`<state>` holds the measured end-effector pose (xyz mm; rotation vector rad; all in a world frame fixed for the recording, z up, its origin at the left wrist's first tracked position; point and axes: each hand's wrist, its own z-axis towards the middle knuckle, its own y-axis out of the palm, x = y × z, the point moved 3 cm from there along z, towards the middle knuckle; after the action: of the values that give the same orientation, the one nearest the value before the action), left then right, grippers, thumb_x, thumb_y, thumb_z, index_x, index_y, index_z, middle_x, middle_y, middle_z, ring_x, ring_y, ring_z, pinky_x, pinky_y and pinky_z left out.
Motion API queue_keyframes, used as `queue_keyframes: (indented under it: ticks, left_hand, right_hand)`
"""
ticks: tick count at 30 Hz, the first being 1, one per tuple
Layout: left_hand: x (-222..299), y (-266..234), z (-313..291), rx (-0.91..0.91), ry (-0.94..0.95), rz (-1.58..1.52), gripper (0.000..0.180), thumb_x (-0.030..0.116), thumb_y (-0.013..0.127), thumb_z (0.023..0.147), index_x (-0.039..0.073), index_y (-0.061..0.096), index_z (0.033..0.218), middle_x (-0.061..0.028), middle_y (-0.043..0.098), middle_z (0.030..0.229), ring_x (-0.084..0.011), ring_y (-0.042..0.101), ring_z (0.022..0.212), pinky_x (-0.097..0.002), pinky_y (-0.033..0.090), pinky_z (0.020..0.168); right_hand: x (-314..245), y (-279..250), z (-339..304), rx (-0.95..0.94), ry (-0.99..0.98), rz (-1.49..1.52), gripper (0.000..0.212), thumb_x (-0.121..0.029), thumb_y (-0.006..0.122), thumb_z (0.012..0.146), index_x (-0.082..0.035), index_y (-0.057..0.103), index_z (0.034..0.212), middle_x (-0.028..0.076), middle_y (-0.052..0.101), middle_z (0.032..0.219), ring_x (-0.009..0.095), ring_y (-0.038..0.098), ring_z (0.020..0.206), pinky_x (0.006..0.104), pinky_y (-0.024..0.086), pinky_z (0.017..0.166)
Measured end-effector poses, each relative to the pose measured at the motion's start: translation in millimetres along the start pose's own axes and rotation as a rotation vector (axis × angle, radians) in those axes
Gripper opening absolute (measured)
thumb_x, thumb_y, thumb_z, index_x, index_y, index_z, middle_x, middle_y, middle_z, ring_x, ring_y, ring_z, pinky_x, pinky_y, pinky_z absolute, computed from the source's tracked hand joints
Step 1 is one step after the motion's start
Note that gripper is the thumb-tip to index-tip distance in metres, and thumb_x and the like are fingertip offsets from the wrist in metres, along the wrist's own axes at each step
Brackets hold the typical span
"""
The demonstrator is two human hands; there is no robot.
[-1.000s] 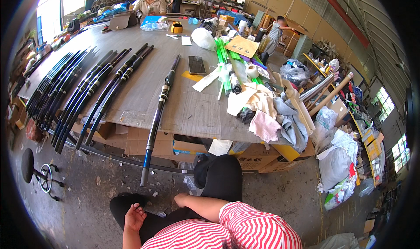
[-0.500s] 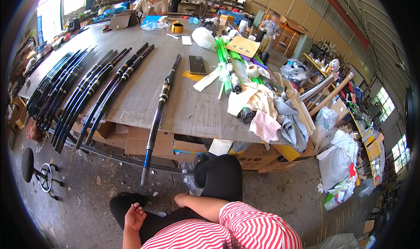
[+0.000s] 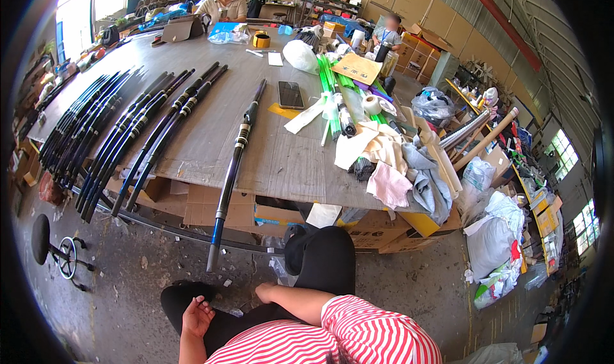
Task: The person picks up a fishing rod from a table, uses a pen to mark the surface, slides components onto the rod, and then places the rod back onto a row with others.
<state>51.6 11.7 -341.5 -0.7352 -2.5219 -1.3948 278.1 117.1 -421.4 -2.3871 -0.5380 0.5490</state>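
Note:
My left hand (image 3: pixel 198 316) rests above my left thigh, palm up, its fingers loosely curled and apart with nothing in them. Over my lap is my right hand (image 3: pixel 265 292), bent downward so that its fingers are mostly hidden. Neither hand touches the table (image 3: pixel 192 146). Just beyond them lies a single dark fishing rod (image 3: pixel 238 151), its silver-and-blue butt end sticking out past the table's front edge. To its left, several more fishing rods (image 3: pixel 137 124) lie in groups, butts also overhanging. A black phone (image 3: pixel 291 95) lies right of the single rod.
Green tubes (image 3: pixel 327 86), a tape roll (image 3: pixel 371 105) and crumpled cloths (image 3: pixel 390 182) crowd the table's right side. Cardboard boxes (image 3: pixel 217 205) are beneath it. A wheeled stool (image 3: pixel 41 241) stands at left; stuffed bags (image 3: pixel 492 236) sit at right. Two people (image 3: pixel 224 6) are across the table.
Both my hands and the rods stay as they were. The view has shifted very slightly. At the back right, a person has moved a little to the left.

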Motion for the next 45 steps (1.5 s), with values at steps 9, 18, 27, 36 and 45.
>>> queue_keyframes:
  ticks: [9,18,27,36,45]
  left_hand:
    - [0.2,-1.1,0.4,0.014,-0.002,0.016,0.024,0.032,0.045,0.09,0.009,0.055,0.091,-0.0034,0.055,0.073,-0.0165,0.051,0.067,-0.0325,0.043,0.067]
    - [0.9,1.6,-2.0,0.02,0.0,0.012,0.024,0.031,0.045,0.09,0.009,0.055,0.091,-0.0039,0.055,0.074,-0.017,0.051,0.067,-0.0321,0.043,0.067]
    - [1.1,6.0,-4.8,-0.005,0.003,0.016,0.024,0.03,0.045,0.09,0.009,0.056,0.09,-0.0034,0.055,0.074,-0.0172,0.051,0.069,-0.0321,0.043,0.069]
    - [-4.7,19.1,-6.0,0.117,0.246,0.655,0.017,0.012,0.052,0.086,0.004,0.058,0.1,-0.0018,0.056,0.076,-0.0121,0.051,0.067,-0.0267,0.044,0.06]
    - [-9.1,40.9,9.8,0.27,0.493,1.253,0.022,0.018,0.059,0.082,0.001,0.063,0.096,-0.0106,0.057,0.092,-0.0182,0.058,0.082,-0.0289,0.045,0.074]
  right_hand:
    - [-1.4,-4.0,-4.1,0.025,0.027,0.05,0.026,-0.004,0.06,0.068,0.001,0.064,0.092,0.02,0.06,0.102,0.033,0.058,0.098,0.0399,0.047,0.081]
    - [-7.9,-11.3,-13.4,0.028,-0.071,0.003,0.023,-0.004,0.057,0.069,0.001,0.065,0.089,0.021,0.061,0.099,0.033,0.059,0.095,0.0404,0.048,0.077]
    - [-0.5,-3.6,7.3,0.201,-0.079,0.135,0.019,-0.007,0.056,0.069,0.003,0.065,0.082,0.024,0.061,0.089,0.036,0.06,0.087,0.0421,0.048,0.073]
    - [-49.4,-68.6,-22.2,0.605,-0.285,0.516,0.037,-0.038,0.063,0.075,-0.002,0.059,0.068,0.017,0.061,0.068,0.032,0.06,0.065,0.0411,0.046,0.059]
    - [-80.6,-99.7,-46.7,0.496,-0.546,0.635,0.024,-0.027,0.063,0.074,-0.003,0.06,0.073,0.014,0.062,0.07,0.028,0.061,0.067,0.0384,0.046,0.06]
